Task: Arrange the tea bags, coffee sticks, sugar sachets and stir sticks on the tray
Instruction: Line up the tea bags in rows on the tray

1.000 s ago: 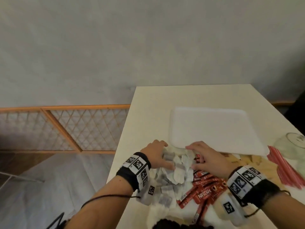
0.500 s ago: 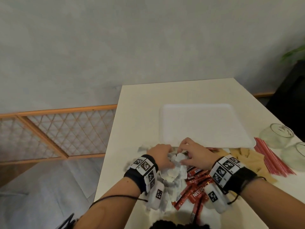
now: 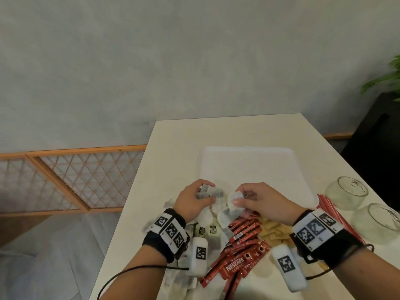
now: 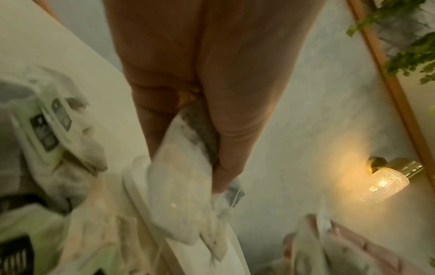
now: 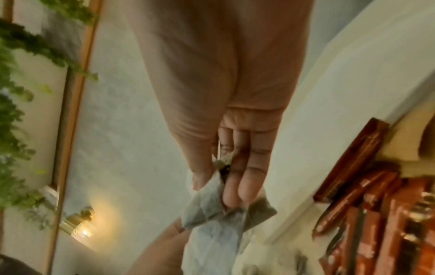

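Both hands are working at the near edge of the tray (image 3: 249, 167), each gripping tea bags. The left hand (image 3: 192, 202) is pinching a small bunch of bags (image 3: 208, 192) between thumb and curled fingers; its wrist view is showing a bag pressed against the palm, blurred. The right hand (image 3: 262, 201) is holding a white bag (image 3: 234, 201) under the thumb, with a second bag (image 3: 227, 215) dangling below it; the right wrist view is showing the fingers closed on crumpled grey bags.

The tray is lying at twelve o'clock from both hands, just beyond the fingertips, its long axis running nine to three. Nothing is sitting on it yet, so I judge the task to be barely started. The two hands are looking about equally close to the near rim, the left toward the tray's near-left corner, the right toward the middle of that edge. A short push toward twelve should be enough to set the bags down.

The remaining tea bags (image 3: 211, 230) are lying at six o'clock from the left hand. The coffee sticks (image 3: 242, 250) are piled at six from the right hand, the sugar sachets (image 3: 273, 231) under the right wrist, the stir sticks (image 3: 337, 215) at three, beside two glasses (image 3: 346, 197).

The strings could be tangling the bags together, so one may be dragging others along.
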